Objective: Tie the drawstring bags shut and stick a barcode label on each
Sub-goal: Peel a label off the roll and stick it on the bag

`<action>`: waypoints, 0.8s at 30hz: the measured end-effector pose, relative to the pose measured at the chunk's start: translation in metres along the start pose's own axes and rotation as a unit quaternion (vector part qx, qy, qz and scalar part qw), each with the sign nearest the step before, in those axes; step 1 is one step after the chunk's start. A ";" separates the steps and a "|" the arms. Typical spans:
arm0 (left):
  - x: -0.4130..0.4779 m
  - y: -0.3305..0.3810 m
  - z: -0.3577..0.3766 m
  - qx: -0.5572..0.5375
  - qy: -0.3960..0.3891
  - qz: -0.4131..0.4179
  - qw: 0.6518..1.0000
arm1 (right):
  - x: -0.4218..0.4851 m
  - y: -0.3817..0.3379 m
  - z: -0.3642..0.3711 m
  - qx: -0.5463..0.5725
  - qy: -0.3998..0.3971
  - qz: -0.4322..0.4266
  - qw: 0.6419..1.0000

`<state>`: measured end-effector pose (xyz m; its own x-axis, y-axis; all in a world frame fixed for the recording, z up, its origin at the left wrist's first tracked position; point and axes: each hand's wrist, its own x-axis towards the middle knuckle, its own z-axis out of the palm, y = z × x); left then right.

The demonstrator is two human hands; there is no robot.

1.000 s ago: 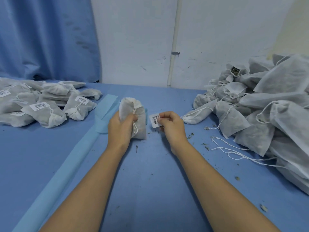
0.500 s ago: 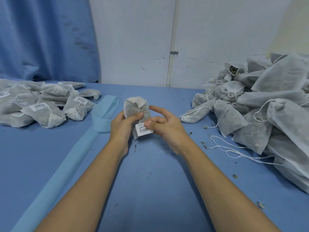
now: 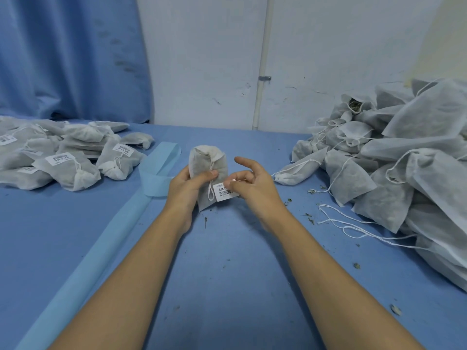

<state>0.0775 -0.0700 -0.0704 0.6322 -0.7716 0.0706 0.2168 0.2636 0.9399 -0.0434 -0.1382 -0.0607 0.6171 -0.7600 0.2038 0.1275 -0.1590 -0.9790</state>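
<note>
Head: barcode label on bag.

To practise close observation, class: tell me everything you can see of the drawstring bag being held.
The bag is a small, filled pouch of thin whitish nonwoven-looking fabric, upright, gathered top uppermost, a white drawstring loop hanging down its front. The left hand grips its left side, thumb across the front. The right hand pinches a white barcode label against its lower right face.

2 hands: left hand, right hand. 1 bag held, w/ 1 barcode label. Left pile: 4 labels showing. Right pile: bags too many to count. 1 light-blue strip.
</note>
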 end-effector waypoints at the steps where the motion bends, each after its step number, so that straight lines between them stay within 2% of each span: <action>1: 0.000 0.000 0.000 0.002 -0.001 0.001 1.000 | 0.000 0.000 0.000 0.006 -0.001 -0.001 1.000; 5: 0.000 -0.001 0.001 0.016 0.005 0.005 1.000 | 0.002 -0.001 -0.001 0.039 -0.012 -0.003 0.999; 9: -0.002 -0.002 0.004 0.007 0.000 -0.003 1.000 | -0.001 0.003 0.007 -0.011 -0.031 -0.004 0.999; 12: -0.003 -0.003 0.007 0.008 -0.012 -0.003 1.000 | -0.001 0.007 0.011 -0.058 -0.001 -0.014 0.998; 15: -0.003 0.000 0.005 -0.013 -0.047 -0.004 0.999 | 0.000 0.007 0.011 -0.059 0.021 -0.020 0.998; 17: -0.002 0.000 0.002 -0.035 -0.054 -0.011 0.998 | 0.000 0.007 0.009 -0.034 0.029 -0.012 0.999; 22: 0.001 -0.002 -0.002 -0.053 -0.033 -0.019 0.998 | 0.003 0.003 -0.001 0.118 0.038 0.030 0.992; 24: 0.002 -0.002 -0.003 -0.070 -0.039 -0.017 0.997 | 0.002 0.002 -0.003 0.124 0.043 0.029 0.991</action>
<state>0.0803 -0.0702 -0.0735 0.5636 -0.8231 0.0697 0.3421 0.3094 0.8873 -0.0441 -0.1424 -0.0623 0.5621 -0.8159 0.1354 0.2875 0.0393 -0.9570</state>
